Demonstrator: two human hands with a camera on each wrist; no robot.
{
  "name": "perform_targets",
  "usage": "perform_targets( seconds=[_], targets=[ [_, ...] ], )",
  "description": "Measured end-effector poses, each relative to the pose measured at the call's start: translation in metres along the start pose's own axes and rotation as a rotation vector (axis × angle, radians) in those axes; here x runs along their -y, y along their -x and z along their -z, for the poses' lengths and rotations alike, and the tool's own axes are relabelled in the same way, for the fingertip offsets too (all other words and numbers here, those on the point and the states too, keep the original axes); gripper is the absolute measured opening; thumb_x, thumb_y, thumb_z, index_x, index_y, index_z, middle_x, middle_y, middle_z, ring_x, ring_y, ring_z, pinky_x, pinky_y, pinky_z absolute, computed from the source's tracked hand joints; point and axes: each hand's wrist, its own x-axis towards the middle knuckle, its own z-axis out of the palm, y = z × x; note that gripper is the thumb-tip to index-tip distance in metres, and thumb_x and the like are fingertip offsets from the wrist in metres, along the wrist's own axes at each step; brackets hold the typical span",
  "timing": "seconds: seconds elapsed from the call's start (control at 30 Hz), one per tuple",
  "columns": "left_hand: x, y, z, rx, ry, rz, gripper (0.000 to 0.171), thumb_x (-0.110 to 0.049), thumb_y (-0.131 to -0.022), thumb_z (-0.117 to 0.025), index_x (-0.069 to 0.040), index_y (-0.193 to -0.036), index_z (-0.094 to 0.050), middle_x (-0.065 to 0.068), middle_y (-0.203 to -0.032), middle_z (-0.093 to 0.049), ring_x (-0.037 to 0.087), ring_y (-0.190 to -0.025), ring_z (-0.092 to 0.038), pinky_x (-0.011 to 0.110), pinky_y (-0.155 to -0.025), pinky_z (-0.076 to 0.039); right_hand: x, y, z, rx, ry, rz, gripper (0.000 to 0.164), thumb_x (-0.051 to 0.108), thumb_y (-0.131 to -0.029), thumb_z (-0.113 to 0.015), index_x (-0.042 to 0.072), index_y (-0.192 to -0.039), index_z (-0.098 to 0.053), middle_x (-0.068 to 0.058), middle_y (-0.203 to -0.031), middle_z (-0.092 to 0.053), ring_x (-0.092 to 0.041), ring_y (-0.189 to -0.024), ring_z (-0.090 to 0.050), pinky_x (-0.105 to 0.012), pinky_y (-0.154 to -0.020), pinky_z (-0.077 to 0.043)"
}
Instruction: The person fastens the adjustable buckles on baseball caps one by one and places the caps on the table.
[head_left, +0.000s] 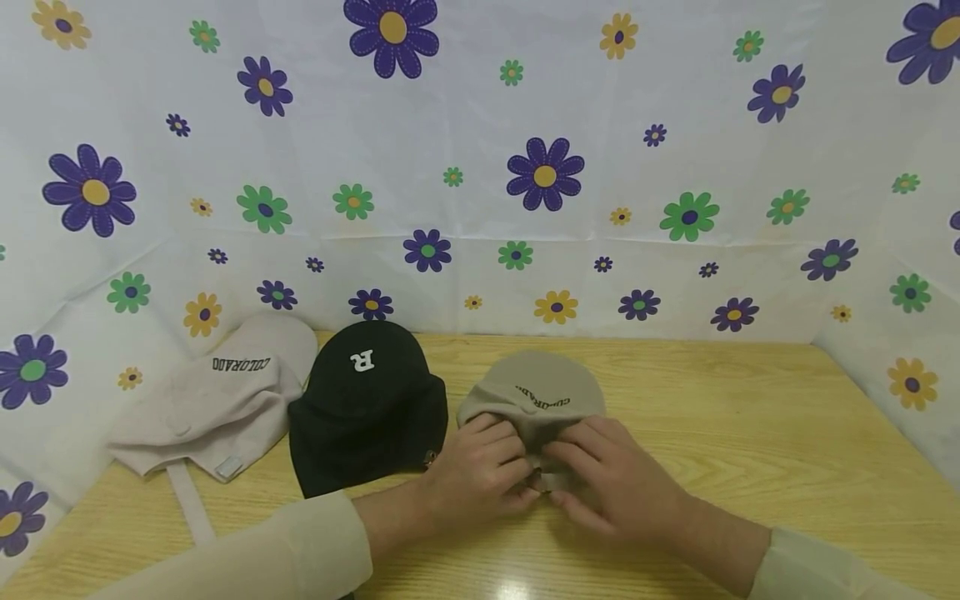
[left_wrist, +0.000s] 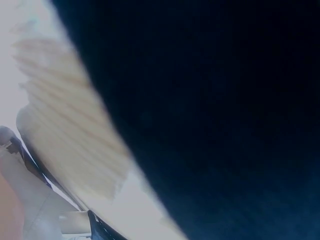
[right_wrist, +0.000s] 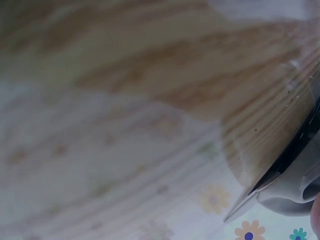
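In the head view a tan cap (head_left: 551,371) with dark COLORADO lettering lies on the table, its crown toward the wall and its fabric creased near me. My left hand (head_left: 480,471) grips its near left side with curled fingers. On the near right side my right hand (head_left: 622,479) holds the same cap. Thumbs and fingertips of both hands come close together at the cap's strap and small buckle (head_left: 538,480), partly hidden by the fingers. The right wrist view catches a grey-looking fold of the cap (right_wrist: 287,192) beside a fingertip.
Left of the tan cap sits a black cap (head_left: 367,392) with a white R. Farther left lies a pale pinkish cap (head_left: 202,400) with COLORADO lettering, its strap (head_left: 191,504) hanging toward me. Behind the wooden table (head_left: 750,417) stands a flower-printed white cloth (head_left: 465,108).
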Motion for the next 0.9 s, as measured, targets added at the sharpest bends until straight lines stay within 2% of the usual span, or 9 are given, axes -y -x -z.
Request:
perform_targets(
  seconds=[0.1,0.33,0.67,0.9],
  targets=[
    [-0.0005,-0.0001,-0.0005,-0.009,0.014,-0.008,0.014,-0.027,-0.079,-0.074,-0.018,-0.070,-0.067,-0.006,-0.071,-0.060,0.011,-0.071,-0.057,0.029,-0.073,-0.048,0.0004,0.0003,-0.0010,0.003,-0.006,0.014,0.042,0.042,-0.099,-0.050,0.009,-0.119,-0.066,-0.002,-0.118,-0.061,-0.019,-0.110,-0.052,-0.035,-0.097,-0.041],
    [-0.0018,-0.0014,-0.0007,-0.013,0.063,-0.011,0.010,-0.026,-0.078,-0.074,-0.018,-0.074,-0.070,-0.007,-0.074,-0.062,0.011,-0.073,-0.057,0.028,-0.075,-0.048,0.0019,-0.0001,-0.0019,0.009,0.009,0.035,0.043,0.044,-0.102,-0.046,0.010,-0.116,-0.068,-0.001,-0.117,-0.062,-0.019,-0.111,-0.052,-0.035,-0.100,-0.039],
    [-0.0013,-0.0012,-0.0018,-0.045,0.072,-0.047,0.010,-0.026,-0.075,-0.078,-0.018,-0.075,-0.071,-0.008,-0.074,-0.063,0.010,-0.072,-0.058,0.028,-0.074,-0.049,0.0049,-0.0011,-0.0039,0.020,0.063,0.022,0.044,0.048,-0.104,-0.042,0.013,-0.110,-0.068,0.002,-0.111,-0.062,-0.018,-0.104,-0.052,-0.035,-0.091,-0.042],
    [-0.0016,-0.0008,-0.0005,-0.034,0.059,-0.041,0.013,-0.027,-0.075,-0.078,-0.018,-0.073,-0.070,-0.008,-0.073,-0.061,0.010,-0.072,-0.058,0.029,-0.073,-0.048,0.0065,-0.0021,-0.0052,-0.014,0.021,0.048,0.032,0.042,-0.105,-0.044,0.018,-0.096,-0.063,0.005,-0.102,-0.057,-0.016,-0.099,-0.050,-0.033,-0.091,-0.036]
  ],
)
